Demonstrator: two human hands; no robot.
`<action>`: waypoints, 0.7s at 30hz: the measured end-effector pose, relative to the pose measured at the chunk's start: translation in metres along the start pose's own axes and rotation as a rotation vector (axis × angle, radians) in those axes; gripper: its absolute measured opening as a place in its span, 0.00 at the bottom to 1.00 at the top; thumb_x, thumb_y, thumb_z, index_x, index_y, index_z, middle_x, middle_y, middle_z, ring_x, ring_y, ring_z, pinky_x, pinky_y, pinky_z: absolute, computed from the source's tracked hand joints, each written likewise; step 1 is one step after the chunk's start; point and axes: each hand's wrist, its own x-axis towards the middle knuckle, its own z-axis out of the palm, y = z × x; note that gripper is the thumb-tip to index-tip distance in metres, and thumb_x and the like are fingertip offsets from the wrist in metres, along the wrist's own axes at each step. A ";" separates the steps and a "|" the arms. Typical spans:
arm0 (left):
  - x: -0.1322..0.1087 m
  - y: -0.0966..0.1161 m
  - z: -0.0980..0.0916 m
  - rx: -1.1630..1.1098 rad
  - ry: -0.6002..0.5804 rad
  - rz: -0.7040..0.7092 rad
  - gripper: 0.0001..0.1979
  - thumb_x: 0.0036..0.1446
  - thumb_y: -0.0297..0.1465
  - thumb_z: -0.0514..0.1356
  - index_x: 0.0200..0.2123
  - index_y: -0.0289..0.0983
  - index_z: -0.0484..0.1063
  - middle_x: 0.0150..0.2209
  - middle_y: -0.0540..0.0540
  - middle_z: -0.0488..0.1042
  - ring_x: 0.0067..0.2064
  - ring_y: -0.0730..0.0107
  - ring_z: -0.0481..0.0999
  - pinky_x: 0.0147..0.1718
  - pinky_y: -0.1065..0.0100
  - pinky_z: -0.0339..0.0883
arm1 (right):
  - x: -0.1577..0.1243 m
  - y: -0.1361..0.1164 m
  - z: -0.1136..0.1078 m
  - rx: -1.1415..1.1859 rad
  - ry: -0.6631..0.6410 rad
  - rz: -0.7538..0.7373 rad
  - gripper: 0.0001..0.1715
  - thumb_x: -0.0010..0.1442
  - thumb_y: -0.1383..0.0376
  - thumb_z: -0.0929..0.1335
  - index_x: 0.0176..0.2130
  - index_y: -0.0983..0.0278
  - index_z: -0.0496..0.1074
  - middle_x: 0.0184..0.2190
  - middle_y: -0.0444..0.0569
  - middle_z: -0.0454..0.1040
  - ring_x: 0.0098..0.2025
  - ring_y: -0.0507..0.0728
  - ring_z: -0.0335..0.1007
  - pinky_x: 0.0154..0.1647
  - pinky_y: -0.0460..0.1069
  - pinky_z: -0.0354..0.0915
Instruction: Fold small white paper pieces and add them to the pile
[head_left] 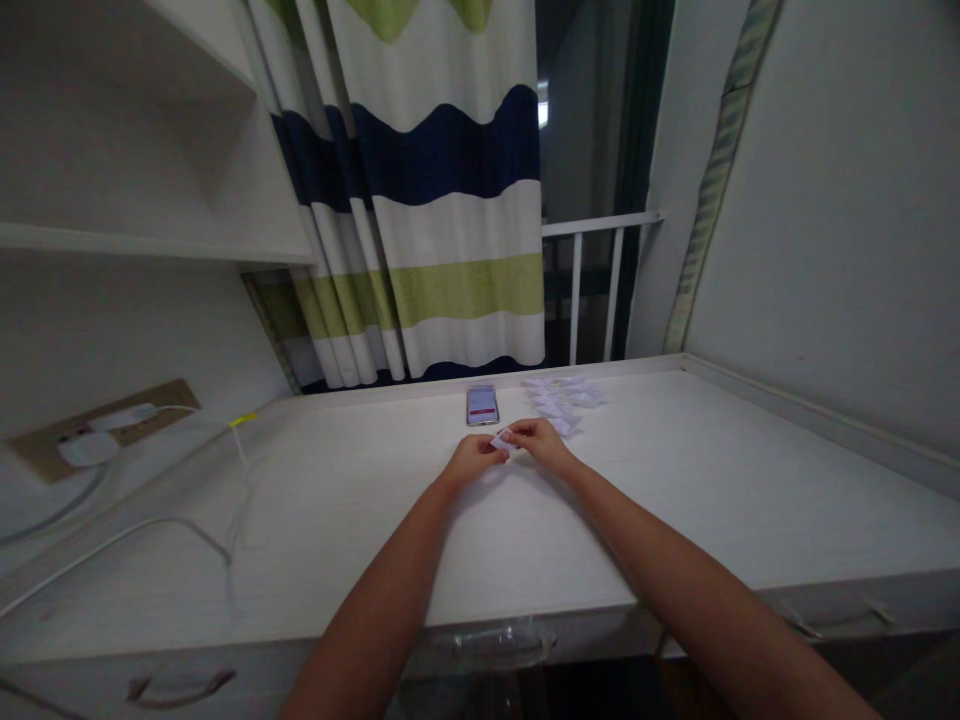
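A small piece of white paper [501, 438] is pinched between my two hands above the white desk. My left hand [475, 457] has its fingers closed on the paper's left side. On the other side, the fingers of my right hand [538, 440] are closed on the same paper. A phone [482, 405] with a lit screen lies just beyond my left hand. Several folded white paper pieces [559, 398] form a loose group beyond my right hand.
The white desk [337, 500] has a raised rim at its back and right. A white cable [172, 519] runs over its left side from a wall socket with plugs [94, 445]. A striped curtain [465, 230] hangs behind, and drawers are below the front edge.
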 end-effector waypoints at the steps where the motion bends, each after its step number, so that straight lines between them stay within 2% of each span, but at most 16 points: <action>1: 0.000 0.001 0.000 0.002 -0.004 -0.004 0.11 0.37 0.34 0.63 0.22 0.30 0.73 0.21 0.46 0.72 0.24 0.72 0.69 0.26 0.70 0.60 | 0.000 0.000 0.000 0.023 0.008 0.016 0.17 0.41 0.56 0.69 0.26 0.68 0.75 0.19 0.45 0.71 0.21 0.49 0.61 0.24 0.45 0.57; 7: -0.002 0.009 0.000 -0.023 0.024 -0.020 0.11 0.36 0.34 0.63 0.20 0.31 0.73 0.19 0.46 0.72 0.22 0.72 0.69 0.26 0.69 0.62 | -0.001 -0.005 0.001 0.185 0.016 0.062 0.18 0.39 0.56 0.70 0.28 0.67 0.74 0.26 0.47 0.74 0.25 0.50 0.65 0.25 0.45 0.61; 13: -0.004 0.016 0.002 -0.029 -0.024 -0.010 0.09 0.36 0.34 0.63 0.16 0.32 0.71 0.16 0.47 0.71 0.20 0.73 0.68 0.24 0.71 0.61 | -0.001 -0.004 -0.003 0.212 0.000 0.100 0.15 0.38 0.56 0.71 0.21 0.67 0.72 0.16 0.43 0.69 0.20 0.48 0.62 0.24 0.45 0.60; 17: -0.005 0.015 0.003 -0.020 -0.057 0.003 0.10 0.37 0.35 0.63 0.17 0.32 0.71 0.17 0.47 0.71 0.21 0.73 0.68 0.24 0.71 0.61 | -0.003 -0.004 -0.003 0.297 -0.047 0.166 0.16 0.37 0.56 0.71 0.20 0.68 0.71 0.17 0.43 0.69 0.20 0.48 0.63 0.25 0.45 0.61; 21: -0.005 0.012 0.003 -0.065 -0.056 -0.016 0.11 0.37 0.35 0.63 0.19 0.31 0.71 0.17 0.47 0.71 0.21 0.73 0.68 0.24 0.71 0.61 | -0.005 -0.006 -0.002 0.333 -0.057 0.178 0.16 0.37 0.57 0.71 0.24 0.68 0.72 0.21 0.44 0.72 0.22 0.49 0.65 0.27 0.46 0.62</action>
